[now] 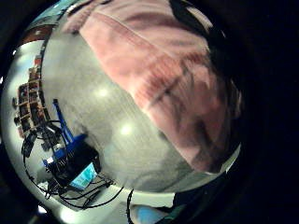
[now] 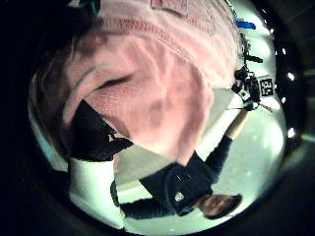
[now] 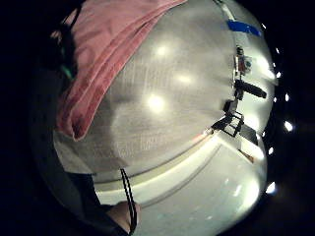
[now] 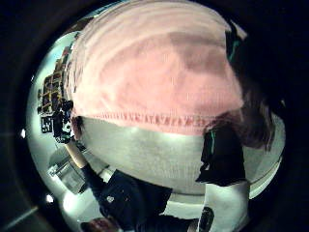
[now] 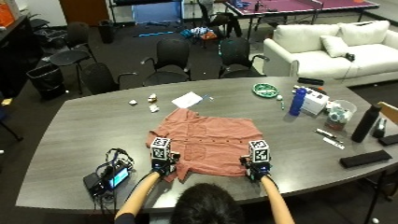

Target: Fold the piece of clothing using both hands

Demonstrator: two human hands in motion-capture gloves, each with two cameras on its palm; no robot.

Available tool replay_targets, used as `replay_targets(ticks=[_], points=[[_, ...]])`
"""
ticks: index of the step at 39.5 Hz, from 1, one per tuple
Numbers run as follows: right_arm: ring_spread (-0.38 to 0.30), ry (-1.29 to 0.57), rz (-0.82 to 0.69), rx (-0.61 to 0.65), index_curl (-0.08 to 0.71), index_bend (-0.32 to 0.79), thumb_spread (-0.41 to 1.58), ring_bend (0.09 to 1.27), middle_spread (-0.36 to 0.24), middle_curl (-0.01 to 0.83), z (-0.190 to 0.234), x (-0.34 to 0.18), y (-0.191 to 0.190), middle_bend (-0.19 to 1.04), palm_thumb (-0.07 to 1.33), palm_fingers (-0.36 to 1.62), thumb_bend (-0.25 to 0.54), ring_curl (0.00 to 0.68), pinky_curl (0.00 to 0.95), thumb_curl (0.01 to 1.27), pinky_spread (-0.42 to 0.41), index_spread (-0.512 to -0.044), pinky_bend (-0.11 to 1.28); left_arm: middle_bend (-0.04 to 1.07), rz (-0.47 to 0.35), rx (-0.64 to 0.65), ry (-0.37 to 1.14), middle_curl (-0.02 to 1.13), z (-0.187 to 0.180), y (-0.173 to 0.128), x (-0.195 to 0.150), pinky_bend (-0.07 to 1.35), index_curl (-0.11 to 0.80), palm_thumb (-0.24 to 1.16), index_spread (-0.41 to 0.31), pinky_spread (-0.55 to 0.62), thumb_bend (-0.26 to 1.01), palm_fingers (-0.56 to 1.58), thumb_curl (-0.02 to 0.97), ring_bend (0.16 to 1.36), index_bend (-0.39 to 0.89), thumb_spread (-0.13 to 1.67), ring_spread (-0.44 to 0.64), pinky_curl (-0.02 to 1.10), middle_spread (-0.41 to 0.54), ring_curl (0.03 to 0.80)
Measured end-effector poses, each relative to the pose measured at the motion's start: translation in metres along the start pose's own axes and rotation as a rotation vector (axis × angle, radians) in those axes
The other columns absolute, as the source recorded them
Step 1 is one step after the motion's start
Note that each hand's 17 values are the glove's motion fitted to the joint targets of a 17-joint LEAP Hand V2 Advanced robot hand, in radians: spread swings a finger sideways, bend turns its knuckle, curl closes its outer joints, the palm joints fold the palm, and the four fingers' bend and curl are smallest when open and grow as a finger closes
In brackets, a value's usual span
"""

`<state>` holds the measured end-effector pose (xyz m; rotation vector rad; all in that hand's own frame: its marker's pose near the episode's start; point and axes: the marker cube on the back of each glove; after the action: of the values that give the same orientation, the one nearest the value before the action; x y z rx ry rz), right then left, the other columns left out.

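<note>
A salmon-pink short-sleeved shirt (image 5: 208, 137) lies spread flat on the grey table (image 5: 93, 126), collar end away from me. My left hand (image 5: 163, 167) is at the shirt's near left corner and my right hand (image 5: 257, 169) at its near right corner. In the left thumb side palm view the shirt (image 2: 157, 93) hangs close over the palm and a black thumb (image 2: 93, 135) pinches its hem. The right thumb side palm view shows the shirt (image 4: 154, 72) with its stitched hem under the right thumb (image 4: 219, 154). The cloth edge (image 3: 108, 44) is raised off the tabletop.
A black device with cables (image 5: 110, 175) sits near the front edge, left of my left hand. A sheet of paper (image 5: 187, 99) lies beyond the shirt. At the right are a green plate (image 5: 266, 89), a blue bottle (image 5: 298, 101), a white box (image 5: 316, 100) and a black bottle (image 5: 364, 123).
</note>
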<state>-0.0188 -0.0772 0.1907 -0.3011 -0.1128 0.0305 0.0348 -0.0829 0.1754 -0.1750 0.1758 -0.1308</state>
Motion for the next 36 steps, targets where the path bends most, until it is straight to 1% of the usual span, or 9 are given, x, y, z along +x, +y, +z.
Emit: replay_targets(ticks=[3, 7, 11, 18, 23, 27, 29, 31, 36], points=[[-0.198, 0.026, 0.012, 0.083, 0.243, 0.14, 1.02, 0.53, -0.133, 0.368, 0.001, -0.003, 0.0, 0.23, 0.82, 1.01, 0.168, 0.354, 0.327, 0.4, -0.164, -0.236, 0.51, 0.43, 0.0, 0.11, -0.021, 0.32, -0.002, -0.003, 0.001, 0.43, 0.298, 0.64, -0.139, -0.01, 0.1, 0.83, 0.369, 0.52, 0.22, 1.02, 0.05, 0.28, -0.076, 0.213], [-0.23, 0.118, 0.035, 0.157, 0.283, 0.18, 0.9, 0.53, -0.163, 0.394, 0.0, -0.001, 0.001, 0.24, 0.89, 1.21, 0.149, 0.378, 0.35, 0.44, -0.26, -0.246, 0.54, 0.46, 0.023, 0.122, -0.068, 0.36, -0.003, 0.005, 0.005, 0.42, 0.336, 0.75, -0.195, -0.14, 0.12, 1.06, 0.412, 0.49, 0.25, 0.98, -0.1, 0.31, -0.151, 0.241], [-0.248, 0.135, 0.027, 0.137, 0.316, 0.18, 0.82, 0.54, -0.197, 0.414, -0.003, 0.003, 0.009, 0.25, 0.93, 1.26, 0.122, 0.402, 0.363, 0.47, -0.311, -0.252, 0.54, 0.46, 0.06, 0.085, -0.092, 0.41, -0.009, 0.021, 0.006, 0.4, 0.362, 0.78, -0.226, -0.2, 0.1, 1.11, 0.437, 0.48, 0.24, 0.94, -0.19, 0.34, -0.199, 0.283], [-0.255, 0.093, -0.046, 0.11, 0.339, 0.16, 0.78, 0.59, -0.224, 0.444, -0.011, 0.03, 0.019, 0.28, 0.96, 1.28, 0.073, 0.43, 0.369, 0.51, -0.338, -0.259, 0.54, 0.46, 0.202, 0.081, -0.073, 0.44, -0.034, 0.057, 0.013, 0.35, 0.395, 0.82, -0.253, -0.25, 0.06, 1.15, 0.474, 0.47, 0.22, 0.9, -0.27, 0.37, -0.245, 0.326], [-0.249, 0.051, -0.106, 0.204, 0.355, 0.16, 0.7, 0.59, -0.225, 0.46, -0.071, 0.039, 0.073, 0.29, 0.96, 1.27, 0.027, 0.438, 0.371, 0.54, -0.343, -0.259, 0.54, 0.44, 0.325, 0.017, -0.059, 0.46, -0.079, 0.104, 0.02, 0.31, 0.412, 0.85, -0.261, -0.26, 0.03, 1.15, 0.509, 0.47, 0.2, 0.84, -0.29, 0.37, -0.263, 0.347], [-0.248, 0.076, -0.067, 0.312, 0.368, 0.17, 0.64, 0.6, -0.226, 0.468, -0.132, 0.044, 0.104, 0.29, 0.98, 1.28, -0.001, 0.445, 0.37, 0.57, -0.345, -0.258, 0.53, 0.45, 0.366, 0.021, -0.026, 0.47, -0.132, 0.125, 0.022, 0.28, 0.423, 0.89, -0.262, -0.26, 0.02, 1.17, 0.554, 0.5, 0.19, 0.74, -0.3, 0.38, -0.268, 0.373], [-0.248, 0.094, -0.029, 0.355, 0.375, 0.18, 0.62, 0.59, -0.226, 0.472, -0.157, 0.045, 0.098, 0.29, 0.98, 1.27, -0.011, 0.445, 0.371, 0.58, -0.346, -0.259, 0.53, 0.44, 0.342, 0.024, -0.026, 0.48, -0.157, 0.116, 0.021, 0.27, 0.43, 0.9, -0.263, -0.27, 0.01, 1.18, 0.572, 0.5, 0.19, 0.71, -0.31, 0.38, -0.269, 0.381], [-0.244, 0.108, 0.015, 0.367, 0.381, 0.18, 0.59, 0.59, -0.226, 0.475, -0.176, 0.044, 0.073, 0.29, 0.99, 1.27, -0.019, 0.448, 0.371, 0.59, -0.347, -0.259, 0.53, 0.45, 0.273, -0.01, -0.032, 0.49, -0.172, 0.088, 0.017, 0.26, 0.434, 0.91, -0.266, -0.27, 0.0, 1.18, 0.588, 0.51, 0.18, 0.68, -0.31, 0.38, -0.274, 0.391], [-0.242, 0.092, 0.099, 0.236, 0.392, 0.17, 0.55, 0.59, -0.227, 0.484, -0.174, 0.036, -0.034, 0.3, 0.99, 1.27, -0.026, 0.451, 0.37, 0.62, -0.348, -0.259, 0.53, 0.46, -0.025, -0.19, -0.011, 0.5, -0.161, 0.004, 0.004, 0.23, 0.451, 0.91, -0.268, -0.26, -0.02, 1.17, 0.62, 0.51, 0.19, 0.64, -0.32, 0.39, -0.276, 0.409]])
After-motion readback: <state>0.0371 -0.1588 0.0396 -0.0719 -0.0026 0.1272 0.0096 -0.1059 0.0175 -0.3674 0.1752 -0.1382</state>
